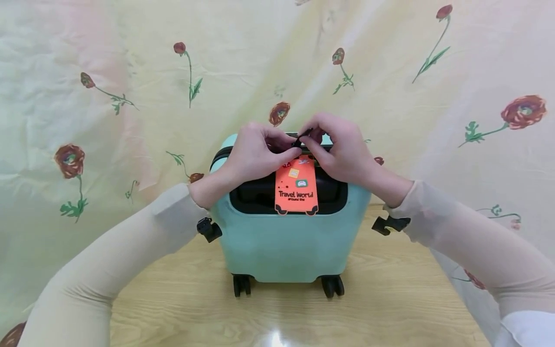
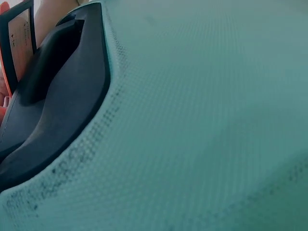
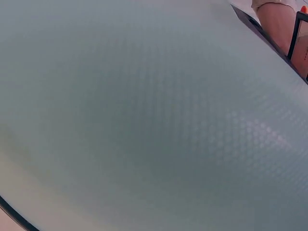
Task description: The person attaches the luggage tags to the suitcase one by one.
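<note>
A mint-green suitcase stands upright on its wheels, its black handle panel facing me. An orange luggage tag printed "Travel World" hangs over that panel. Both hands meet just above it at the tag's thin black strap. My left hand pinches the strap between thumb and fingers; my right hand pinches its upper end. In the left wrist view, the tag's black-framed back shows beside the black handle. The right wrist view is mostly suitcase shell, with the tag at the edge.
A wood-grain tabletop lies under the suitcase wheels. Behind and beside it hangs a pale cloth printed with red flowers. Small black devices sit at the left wrist and right wrist.
</note>
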A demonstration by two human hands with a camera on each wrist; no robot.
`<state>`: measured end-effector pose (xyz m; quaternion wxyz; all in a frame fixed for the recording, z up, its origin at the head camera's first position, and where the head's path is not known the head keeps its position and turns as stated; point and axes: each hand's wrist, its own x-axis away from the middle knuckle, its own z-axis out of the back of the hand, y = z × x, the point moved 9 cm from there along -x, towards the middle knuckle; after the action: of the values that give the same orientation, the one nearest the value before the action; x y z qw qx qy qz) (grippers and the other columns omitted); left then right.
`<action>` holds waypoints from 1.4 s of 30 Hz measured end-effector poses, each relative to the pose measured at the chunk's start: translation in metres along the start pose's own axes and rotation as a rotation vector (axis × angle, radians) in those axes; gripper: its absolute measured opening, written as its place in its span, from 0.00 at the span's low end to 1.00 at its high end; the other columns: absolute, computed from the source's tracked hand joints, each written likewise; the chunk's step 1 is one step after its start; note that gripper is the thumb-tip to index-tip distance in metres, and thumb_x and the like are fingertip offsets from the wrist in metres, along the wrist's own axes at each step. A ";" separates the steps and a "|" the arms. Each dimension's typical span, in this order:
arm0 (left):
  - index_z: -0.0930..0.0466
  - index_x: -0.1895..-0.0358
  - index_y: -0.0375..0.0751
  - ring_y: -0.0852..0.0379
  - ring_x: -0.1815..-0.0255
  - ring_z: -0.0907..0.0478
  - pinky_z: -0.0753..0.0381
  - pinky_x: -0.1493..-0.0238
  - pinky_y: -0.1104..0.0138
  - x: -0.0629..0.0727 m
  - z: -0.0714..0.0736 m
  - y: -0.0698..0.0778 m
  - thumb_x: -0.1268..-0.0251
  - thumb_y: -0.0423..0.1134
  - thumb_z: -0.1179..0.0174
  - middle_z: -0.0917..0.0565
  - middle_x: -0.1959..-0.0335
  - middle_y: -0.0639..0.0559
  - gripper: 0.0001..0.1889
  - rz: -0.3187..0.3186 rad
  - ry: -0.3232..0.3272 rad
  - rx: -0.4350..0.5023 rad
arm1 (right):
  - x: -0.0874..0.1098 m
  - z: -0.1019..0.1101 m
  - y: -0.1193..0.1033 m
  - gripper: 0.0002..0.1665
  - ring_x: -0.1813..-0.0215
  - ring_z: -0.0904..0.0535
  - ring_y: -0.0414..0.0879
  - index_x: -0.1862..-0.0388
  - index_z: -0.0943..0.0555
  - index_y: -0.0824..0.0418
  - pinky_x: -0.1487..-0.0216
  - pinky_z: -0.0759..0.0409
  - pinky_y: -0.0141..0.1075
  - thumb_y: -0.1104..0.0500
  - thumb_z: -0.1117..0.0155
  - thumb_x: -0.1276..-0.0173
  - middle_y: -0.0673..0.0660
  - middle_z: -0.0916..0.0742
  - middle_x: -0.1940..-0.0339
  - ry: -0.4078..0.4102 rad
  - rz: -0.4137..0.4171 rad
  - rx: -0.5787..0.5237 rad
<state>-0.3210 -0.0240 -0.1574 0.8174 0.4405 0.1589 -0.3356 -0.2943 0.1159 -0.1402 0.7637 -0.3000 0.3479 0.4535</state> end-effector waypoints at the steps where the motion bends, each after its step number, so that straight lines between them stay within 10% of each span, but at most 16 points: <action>1: 0.06 0.54 0.39 0.57 0.63 0.08 0.11 0.56 0.67 0.000 0.000 0.000 0.37 0.39 0.23 0.05 0.60 0.46 0.12 0.005 -0.006 -0.002 | 0.000 0.001 0.000 0.05 0.65 0.19 0.42 0.56 0.16 0.67 0.56 0.22 0.26 0.69 0.31 0.29 0.59 0.13 0.66 0.008 0.001 0.002; 19: 0.11 0.44 0.39 0.54 0.55 0.09 0.12 0.44 0.62 0.003 -0.002 -0.008 0.33 0.38 0.28 0.07 0.53 0.45 0.16 0.075 -0.082 -0.011 | -0.002 0.000 -0.004 0.06 0.65 0.18 0.43 0.55 0.17 0.70 0.57 0.22 0.24 0.69 0.31 0.28 0.61 0.13 0.67 0.047 0.018 -0.030; 26: 0.10 0.45 0.41 0.55 0.53 0.08 0.12 0.43 0.64 -0.001 -0.005 -0.009 0.33 0.40 0.26 0.07 0.52 0.46 0.16 0.102 -0.104 0.013 | -0.001 0.002 -0.004 0.21 0.69 0.19 0.43 0.43 0.33 0.72 0.66 0.27 0.23 0.74 0.34 0.29 0.62 0.14 0.67 0.064 0.041 -0.079; 35: 0.10 0.47 0.38 0.54 0.54 0.08 0.12 0.44 0.64 -0.002 -0.005 -0.008 0.35 0.40 0.25 0.07 0.53 0.44 0.16 0.088 -0.097 0.016 | 0.003 0.010 -0.008 0.14 0.67 0.16 0.45 0.50 0.10 0.64 0.53 0.22 0.24 0.61 0.26 0.33 0.63 0.10 0.54 0.130 0.051 0.070; 42: 0.09 0.47 0.38 0.54 0.54 0.08 0.12 0.45 0.64 -0.003 -0.005 -0.007 0.35 0.38 0.25 0.06 0.54 0.44 0.15 0.073 -0.094 0.022 | 0.004 0.012 -0.015 0.18 0.66 0.13 0.46 0.49 0.10 0.66 0.48 0.17 0.23 0.70 0.28 0.39 0.60 0.07 0.61 0.147 0.116 -0.086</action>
<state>-0.3279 -0.0217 -0.1633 0.8307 0.4388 0.1006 -0.3275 -0.2761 0.1206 -0.1342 0.6951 -0.3444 0.3998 0.4883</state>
